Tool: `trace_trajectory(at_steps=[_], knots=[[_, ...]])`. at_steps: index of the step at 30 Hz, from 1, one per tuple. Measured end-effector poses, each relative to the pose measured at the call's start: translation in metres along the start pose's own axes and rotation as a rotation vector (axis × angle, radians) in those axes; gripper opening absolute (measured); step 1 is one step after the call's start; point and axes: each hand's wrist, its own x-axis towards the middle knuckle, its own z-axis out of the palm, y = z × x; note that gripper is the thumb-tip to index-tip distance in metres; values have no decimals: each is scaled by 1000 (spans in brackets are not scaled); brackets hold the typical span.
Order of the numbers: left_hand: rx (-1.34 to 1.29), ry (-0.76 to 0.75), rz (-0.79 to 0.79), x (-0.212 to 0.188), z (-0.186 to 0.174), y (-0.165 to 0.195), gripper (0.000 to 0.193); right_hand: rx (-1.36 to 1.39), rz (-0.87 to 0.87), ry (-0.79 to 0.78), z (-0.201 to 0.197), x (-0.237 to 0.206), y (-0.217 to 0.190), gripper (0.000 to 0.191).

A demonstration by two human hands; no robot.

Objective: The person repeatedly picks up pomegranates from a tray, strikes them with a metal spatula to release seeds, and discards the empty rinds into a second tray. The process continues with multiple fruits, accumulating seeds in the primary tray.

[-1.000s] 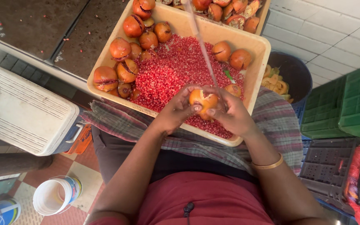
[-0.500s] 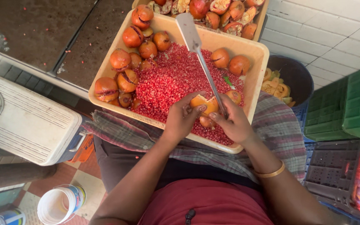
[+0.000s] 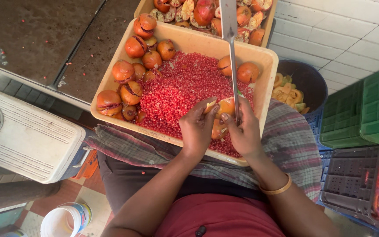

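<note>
Now the left hand and the right hand both grip a pomegranate piece over the near right part of a tan tray, and the right hand also clasps a long knife whose blade points away from the person. Beneath them the tray holds a heap of red seeds, with scored whole pomegranates along its left side and two more near its right wall. Resting on a plaid cloth across the person's lap, the tray has a bucket of peels just to its right and a white cooler to its left.
</note>
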Motion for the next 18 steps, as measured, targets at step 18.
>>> trace_trajectory(at_steps=[18], knots=[[-1225, 525, -868, 66, -51, -108, 64, 225, 155, 11, -63, -42, 14, 37]])
